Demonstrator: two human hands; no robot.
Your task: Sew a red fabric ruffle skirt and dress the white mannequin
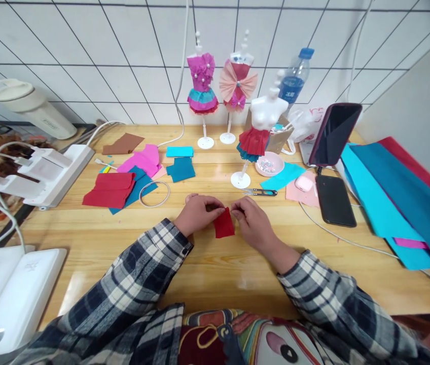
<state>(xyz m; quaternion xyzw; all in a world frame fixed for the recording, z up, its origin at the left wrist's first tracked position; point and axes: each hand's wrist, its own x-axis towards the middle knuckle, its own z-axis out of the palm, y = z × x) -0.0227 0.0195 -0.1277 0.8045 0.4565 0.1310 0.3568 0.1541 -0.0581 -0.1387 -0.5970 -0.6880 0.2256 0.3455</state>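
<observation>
Above the table (131,274), the left hand (200,214) pinches the red square (224,224) at its upper edge, thumb against curled fingers. The right hand (252,221), also curled with fingertips drawn together, meets or nearly meets the square's upper right corner; its hold is unclear. Beyond lie the snips (262,192), near a stand-mounted mannequin (266,121) in a red and teal skirt.

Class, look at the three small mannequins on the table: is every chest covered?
No, the nearest mannequin has a bare white chest above its red and teal skirt.
</observation>
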